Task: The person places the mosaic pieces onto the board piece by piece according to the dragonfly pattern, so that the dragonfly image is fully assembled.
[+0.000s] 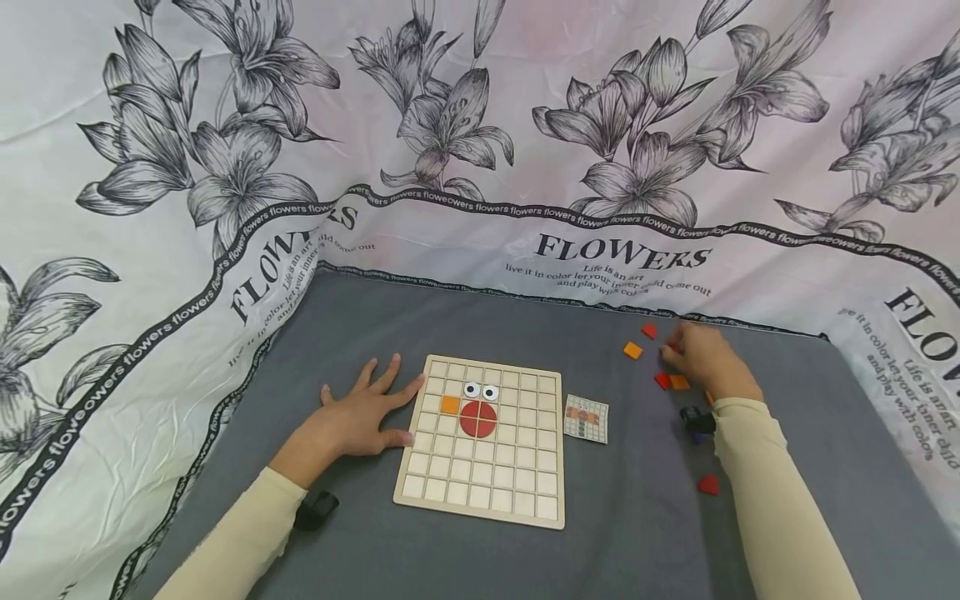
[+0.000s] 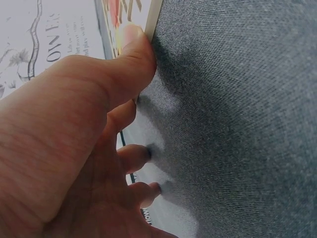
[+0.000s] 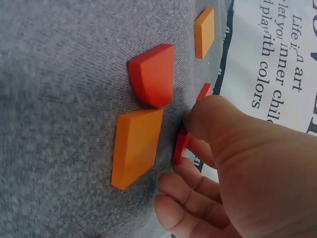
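Observation:
A wooden grid board [image 1: 503, 479] lies on the grey cloth. On it sit two round eye pieces [image 1: 472, 389], an orange square tile [image 1: 450, 405] and a red disc [image 1: 477, 418] made of quarter tiles. At the board's left edge rests my left hand [image 1: 360, 419], fingers spread; its thumb [image 2: 132, 42] touches the rim. Over at the right, my right hand [image 1: 705, 358] pinches a red tile [image 3: 181, 146] between thumb and fingers, close to the cloth. Beside it lie a red quarter-round tile [image 3: 152, 74] and an orange square tile [image 3: 137, 146].
A small pattern card [image 1: 587, 419] lies just right of the board. Another orange tile [image 1: 633, 351], a red tile [image 1: 649, 331] and a lone red tile [image 1: 708, 485] are scattered around the right hand. Behind the cloth rises a flower-printed curtain [image 1: 480, 237].

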`<state>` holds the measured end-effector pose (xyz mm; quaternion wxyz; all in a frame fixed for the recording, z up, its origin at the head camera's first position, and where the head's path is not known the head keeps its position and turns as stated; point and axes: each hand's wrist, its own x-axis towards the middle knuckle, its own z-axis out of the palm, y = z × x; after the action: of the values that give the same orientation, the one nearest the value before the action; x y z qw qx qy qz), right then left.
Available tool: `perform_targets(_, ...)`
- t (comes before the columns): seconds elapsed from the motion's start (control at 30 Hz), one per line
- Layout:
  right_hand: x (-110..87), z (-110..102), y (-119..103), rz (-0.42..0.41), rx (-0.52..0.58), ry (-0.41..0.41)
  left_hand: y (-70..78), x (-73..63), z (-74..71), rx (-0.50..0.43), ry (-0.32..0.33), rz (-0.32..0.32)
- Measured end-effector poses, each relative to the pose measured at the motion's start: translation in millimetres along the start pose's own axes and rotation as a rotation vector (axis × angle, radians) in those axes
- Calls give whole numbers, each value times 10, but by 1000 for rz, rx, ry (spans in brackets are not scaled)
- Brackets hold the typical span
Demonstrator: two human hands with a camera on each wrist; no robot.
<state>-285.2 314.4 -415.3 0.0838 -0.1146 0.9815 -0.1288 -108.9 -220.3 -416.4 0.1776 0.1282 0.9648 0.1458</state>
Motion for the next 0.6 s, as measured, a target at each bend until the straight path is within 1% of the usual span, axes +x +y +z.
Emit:
perform_targets(0.13,-6,15,16,-14,12,6,-19,0,26,-2,2,3)
perform_targets(0.27,-14,-23,25,-30,26,-1,-22,-5,17,-9,15,8)
perform_targets(0.4,-24,-62,9,-24,37,-33,-23,-15,9,-9,19,4)
perform_targets(0.47,-36,-63,1,-13,30,-35,-20,-19,11,-6,15,5)
perform_targets(0.6,-88,-45,-4,-1,22,7,-12,-22,17,-9,16,14)
